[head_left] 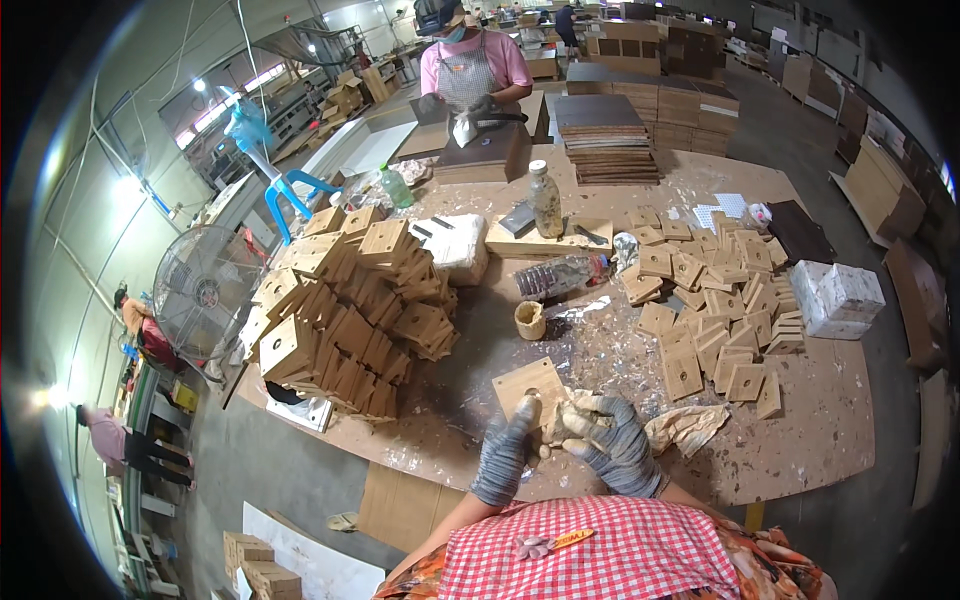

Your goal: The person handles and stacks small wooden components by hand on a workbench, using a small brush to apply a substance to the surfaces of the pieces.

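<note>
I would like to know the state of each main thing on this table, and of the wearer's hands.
Wooden plate: held
Left hand: gloved, gripping that plate
Right hand: gloved, fingers bent
Left blocks: piled
Right blocks: scattered, overlapping
Clear bottle: lying on its side
Green bottle: upright
Tall bottle: upright, cap on
Small cup: upright, open-topped
Pale cloth: crumpled
Dark boards: stacked

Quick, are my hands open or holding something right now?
Left hand: closed, holding a wooden block.
Right hand: curled at the block's edge; hold unclear.

You saw a green bottle (397,188), a caged fan (207,292) to its left and stacked brown panels (608,148) to its right.
</note>
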Action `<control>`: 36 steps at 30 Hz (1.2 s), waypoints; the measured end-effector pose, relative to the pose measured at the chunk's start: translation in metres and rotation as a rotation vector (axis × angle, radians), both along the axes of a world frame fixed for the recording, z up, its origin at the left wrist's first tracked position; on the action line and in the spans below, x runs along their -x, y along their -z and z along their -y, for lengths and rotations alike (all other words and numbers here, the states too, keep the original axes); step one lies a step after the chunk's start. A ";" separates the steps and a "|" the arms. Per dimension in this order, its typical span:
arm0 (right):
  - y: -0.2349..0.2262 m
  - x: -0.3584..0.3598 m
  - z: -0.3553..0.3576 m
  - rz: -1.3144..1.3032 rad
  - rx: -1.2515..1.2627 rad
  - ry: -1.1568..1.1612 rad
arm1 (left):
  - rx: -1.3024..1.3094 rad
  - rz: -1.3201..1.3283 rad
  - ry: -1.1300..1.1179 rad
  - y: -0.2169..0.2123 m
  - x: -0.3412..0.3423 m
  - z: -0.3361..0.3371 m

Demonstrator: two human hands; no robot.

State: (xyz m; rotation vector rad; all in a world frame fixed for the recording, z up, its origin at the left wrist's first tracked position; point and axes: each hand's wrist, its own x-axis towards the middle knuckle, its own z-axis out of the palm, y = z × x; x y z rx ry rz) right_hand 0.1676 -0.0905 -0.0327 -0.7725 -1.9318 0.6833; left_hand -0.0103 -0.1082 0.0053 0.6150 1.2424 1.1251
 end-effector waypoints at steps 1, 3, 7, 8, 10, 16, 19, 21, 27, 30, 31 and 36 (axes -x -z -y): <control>0.002 0.002 0.000 -0.085 0.094 0.040 | -0.013 -0.047 -0.026 0.000 0.000 0.000; -0.009 -0.003 -0.005 -0.043 0.088 0.077 | -0.022 -0.015 -0.014 -0.001 0.004 -0.001; -0.004 -0.019 -0.016 -0.091 0.120 0.221 | -0.081 -0.032 -0.066 0.000 -0.005 -0.002; -0.007 -0.015 -0.012 -0.160 0.142 0.147 | -0.080 -0.036 -0.073 0.004 -0.006 0.000; -0.021 -0.003 -0.005 -0.182 0.124 0.034 | -0.193 -0.080 -0.087 0.014 -0.007 -0.002; 0.003 0.011 -0.007 0.013 -0.022 0.131 | -0.153 -0.153 -0.001 0.015 -0.007 -0.004; 0.004 -0.004 -0.014 -0.020 0.060 0.185 | -0.141 -0.108 0.002 0.010 -0.006 -0.002; 0.009 -0.013 -0.019 -0.258 0.267 0.249 | -0.115 0.014 -0.008 0.006 -0.006 -0.001; -0.007 -0.003 -0.009 -0.419 0.231 0.058 | -0.157 0.313 0.064 0.013 -0.005 -0.003; -0.009 0.007 0.000 -0.416 0.271 0.080 | -0.001 0.591 0.048 0.009 -0.001 -0.004; -0.005 0.004 -0.002 -0.417 0.271 0.082 | 0.114 0.745 0.027 0.009 0.001 -0.003; 0.010 -0.015 -0.010 -0.333 0.266 0.134 | -0.074 0.701 0.136 0.003 0.000 -0.002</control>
